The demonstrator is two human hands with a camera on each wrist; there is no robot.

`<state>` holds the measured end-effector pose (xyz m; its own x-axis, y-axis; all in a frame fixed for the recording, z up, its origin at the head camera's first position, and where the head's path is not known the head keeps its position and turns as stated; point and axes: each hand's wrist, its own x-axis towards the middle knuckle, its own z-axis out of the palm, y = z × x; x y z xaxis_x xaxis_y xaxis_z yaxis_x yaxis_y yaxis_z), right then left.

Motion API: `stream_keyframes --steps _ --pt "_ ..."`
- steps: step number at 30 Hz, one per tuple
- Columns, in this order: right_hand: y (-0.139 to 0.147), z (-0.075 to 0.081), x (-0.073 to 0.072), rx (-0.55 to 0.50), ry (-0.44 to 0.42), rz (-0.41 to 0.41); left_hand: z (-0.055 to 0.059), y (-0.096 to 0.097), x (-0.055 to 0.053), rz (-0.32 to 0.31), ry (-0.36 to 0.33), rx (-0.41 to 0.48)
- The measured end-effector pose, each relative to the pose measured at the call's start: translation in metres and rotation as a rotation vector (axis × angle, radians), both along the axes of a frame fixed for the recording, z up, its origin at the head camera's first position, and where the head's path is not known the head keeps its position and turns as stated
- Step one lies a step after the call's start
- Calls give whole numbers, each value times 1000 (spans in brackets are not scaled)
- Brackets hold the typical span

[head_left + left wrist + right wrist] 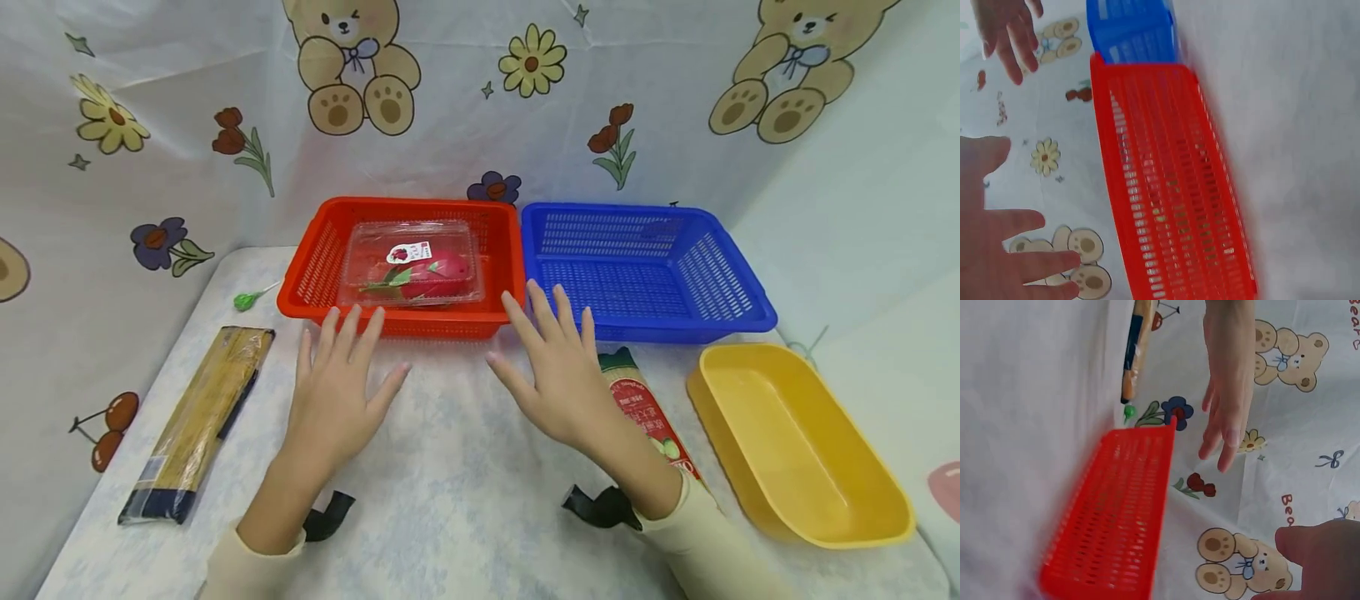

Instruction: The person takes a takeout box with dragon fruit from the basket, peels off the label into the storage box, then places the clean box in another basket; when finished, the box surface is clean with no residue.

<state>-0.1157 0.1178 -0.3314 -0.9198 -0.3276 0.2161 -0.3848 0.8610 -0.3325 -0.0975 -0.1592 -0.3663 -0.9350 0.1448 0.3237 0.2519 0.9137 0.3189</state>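
With its fingers spread and holding nothing, my left hand [337,404] is in front of the left part of the red basket [401,317]. My right hand [558,383], also spread and holding nothing, is before the meeting corners of the red basket and the blue basket [645,323]. Inside the red basket lies a clear plastic box [412,262] with a white label and a pink-red fruit with green tips. Both wrist views show the left hand [1016,250] and the right hand [1325,562] apart from the red basket's slotted side.
At left lie a long pack of yellow sticks, perhaps noodles [202,417], and a green lollipop [245,301]. A red-labelled pack [645,408] is partly hidden under the right forearm. A yellow tub [795,450] stands at right. Black straps [600,507] hang by both wrists.
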Motion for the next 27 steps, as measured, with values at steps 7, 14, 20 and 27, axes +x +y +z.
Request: stream_keyframes --steps 7,14,20,27 --pt "-15 21 -62 -115 -104 79 -3 -23 -27 90 112 352" --pt "-36 4 -127 -384 -323 79 -31 -40 -49 224 110 739" --pt "-51 -13 -160 -525 -398 -41 -44 -50 -60 354 48 955" --pt "-69 -27 -180 -700 -413 -154 -49 -56 -73 398 25 1062"
